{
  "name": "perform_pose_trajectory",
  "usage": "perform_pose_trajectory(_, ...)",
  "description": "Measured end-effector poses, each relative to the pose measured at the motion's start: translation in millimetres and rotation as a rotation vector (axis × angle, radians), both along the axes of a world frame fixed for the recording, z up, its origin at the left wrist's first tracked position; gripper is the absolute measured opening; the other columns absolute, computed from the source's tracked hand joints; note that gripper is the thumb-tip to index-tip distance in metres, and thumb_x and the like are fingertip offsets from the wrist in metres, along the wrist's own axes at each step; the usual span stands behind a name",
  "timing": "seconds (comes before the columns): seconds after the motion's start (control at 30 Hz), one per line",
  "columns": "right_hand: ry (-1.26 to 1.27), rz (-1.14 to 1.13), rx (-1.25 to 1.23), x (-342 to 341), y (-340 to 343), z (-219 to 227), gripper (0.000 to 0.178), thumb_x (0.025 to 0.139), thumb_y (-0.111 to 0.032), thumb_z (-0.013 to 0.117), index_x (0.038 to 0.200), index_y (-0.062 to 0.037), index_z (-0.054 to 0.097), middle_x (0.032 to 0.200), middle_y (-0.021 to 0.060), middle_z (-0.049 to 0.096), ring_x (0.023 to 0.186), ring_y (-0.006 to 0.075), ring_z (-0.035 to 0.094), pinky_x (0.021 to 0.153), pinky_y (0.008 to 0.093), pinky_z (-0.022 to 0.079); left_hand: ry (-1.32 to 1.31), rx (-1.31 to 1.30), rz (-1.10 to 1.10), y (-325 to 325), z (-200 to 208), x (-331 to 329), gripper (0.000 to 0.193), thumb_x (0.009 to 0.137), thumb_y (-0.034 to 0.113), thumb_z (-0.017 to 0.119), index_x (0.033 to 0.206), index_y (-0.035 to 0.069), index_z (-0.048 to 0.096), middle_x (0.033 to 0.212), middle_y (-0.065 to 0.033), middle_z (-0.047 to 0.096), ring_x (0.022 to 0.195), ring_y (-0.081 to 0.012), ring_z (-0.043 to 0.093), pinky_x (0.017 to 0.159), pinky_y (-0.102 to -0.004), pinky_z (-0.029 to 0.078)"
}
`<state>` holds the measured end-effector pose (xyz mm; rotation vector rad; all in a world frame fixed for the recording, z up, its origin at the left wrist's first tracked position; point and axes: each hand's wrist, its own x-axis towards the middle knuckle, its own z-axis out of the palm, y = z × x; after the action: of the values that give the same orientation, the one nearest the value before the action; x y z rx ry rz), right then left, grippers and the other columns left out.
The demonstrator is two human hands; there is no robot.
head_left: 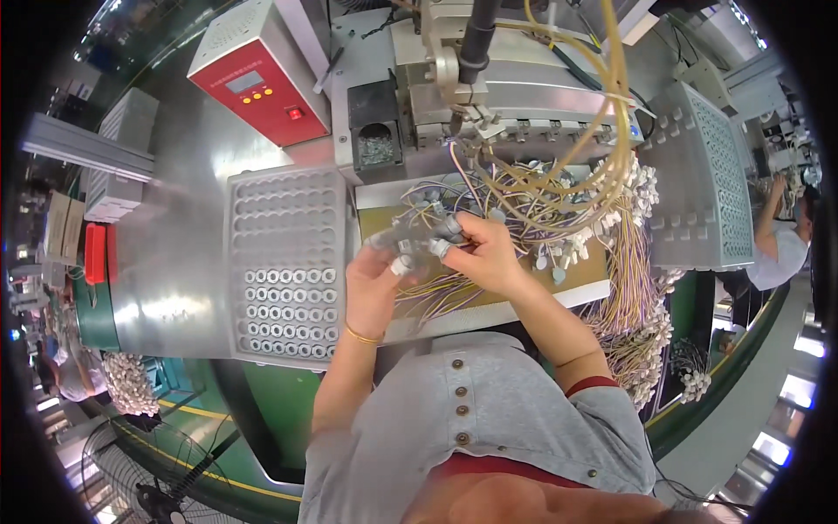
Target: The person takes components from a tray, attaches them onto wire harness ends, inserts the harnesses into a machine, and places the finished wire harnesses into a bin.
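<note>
One heap of wires (628,279) spreads beneath and beyond two hands, right of one gray tray (284,253) and one red-fronted box (262,100) bearing small print. Left hand (371,284), blurred, and right hand (489,255) curl inward; their grip cannot be told.

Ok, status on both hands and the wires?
Left hand, right hand close together above wires; grip blurred, can't confirm. Wires tangled beyond hands. Yellowish tubes loop over them.

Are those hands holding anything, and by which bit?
I can't tell: the left hand and right hand are close together, but blur between them hides any hold.
</note>
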<state>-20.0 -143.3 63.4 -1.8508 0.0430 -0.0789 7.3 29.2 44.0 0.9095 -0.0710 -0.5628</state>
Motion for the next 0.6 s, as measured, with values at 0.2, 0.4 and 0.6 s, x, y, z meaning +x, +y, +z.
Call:
perform_pose_trajectory(0.2,0.006,-0.041,0.162,-2.8,-2.4,5.6,0.011,0.070,-0.003,0.061,0.070,0.0002,0.050,0.064,-0.0037,0.050,0.058,0.0003,0.042,0.048,0.0175,0.037,-0.117,0.157,0.021,-12.2,7.7,-4.6,0.041,0.073,0.000,0.059,0.113,-0.002,0.046,0.099,-0.0120,0.058,0.075,-0.0174,0.059,0.054,-0.0225,0.051)
perform_pose_trajectory(0.4,-0.118,0.009,0.024,-3.7,-7.5,9.5,0.011,0.067,-0.004,0.060,0.070,0.0004,0.051,0.062,-0.0027,0.049,0.055,0.0006,0.039,0.045,0.0180,0.035,-0.195,0.151,0.026,-14.6,13.3,-9.8,0.036,0.075,-0.005,0.056,0.111,-0.005,0.048,0.099,-0.0095,0.057,0.085,-0.0154,0.056,0.065,-0.0251,0.050)
perform_pose_trajectory(0.6,-0.091,0.122,0.012,-3.7,-5.4,18.1,0.011,0.065,-0.003,0.059,0.071,-0.0001,0.051,0.057,-0.0028,0.044,0.053,0.0008,0.036,0.043,0.0188,0.030,-0.350,0.265,0.069,-18.0,15.2,-8.5,0.026,0.075,-0.005,0.057,0.101,-0.005,0.055,0.099,-0.0086,0.057,0.085,-0.0132,0.054,0.072,-0.0254,0.046)
